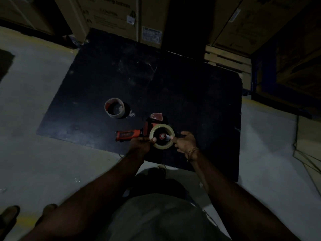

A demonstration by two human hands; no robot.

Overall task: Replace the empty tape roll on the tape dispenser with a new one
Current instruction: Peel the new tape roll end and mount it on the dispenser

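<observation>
A red and black tape dispenser (129, 134) lies on its side on a black table (191, 101), handle pointing left. A new clear tape roll (162, 128) sits around the dispenser's hub, whose red centre shows through the roll's hole. My left hand (141, 144) pinches the roll's left edge, thumb inside the ring. My right hand (185, 141) holds the roll's right edge with a fingertip on the rim. The empty cardboard core (114, 108) stands upright on the table, up and to the left of the dispenser, apart from both hands.
Stacked cardboard boxes (118, 16) stand behind the table, and a wooden pallet (227, 60) sits at the back right. More cardboard (309, 145) lies on the pale floor at right. Another person's shoes (8, 218) show at the bottom left. The scene is dim.
</observation>
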